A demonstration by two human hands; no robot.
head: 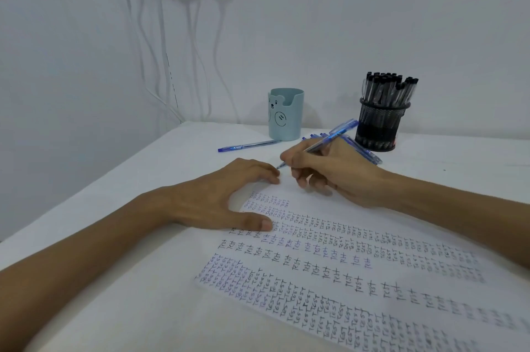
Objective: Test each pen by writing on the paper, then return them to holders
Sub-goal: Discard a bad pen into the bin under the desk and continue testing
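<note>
A white sheet of paper (329,208), covered in rows of the handwritten word "test", lies across the table. My right hand (332,168) grips a blue pen (335,135) in a writing hold, its tip down near the paper's far left corner. My left hand (218,197) lies flat with spread fingers on the paper's left edge, its fingertips close to the pen tip. Behind stand a pale blue bear holder (285,116) and a black mesh holder (378,125) packed with several black pens. One blue pen (248,146) lies loose beside the bear holder.
A small pile of blue pens (364,151) lies behind my right hand, against the mesh holder. White cables (198,50) hang from wall plugs down to the table's far left corner. The table (137,280) has a white cover; its left edge runs diagonally.
</note>
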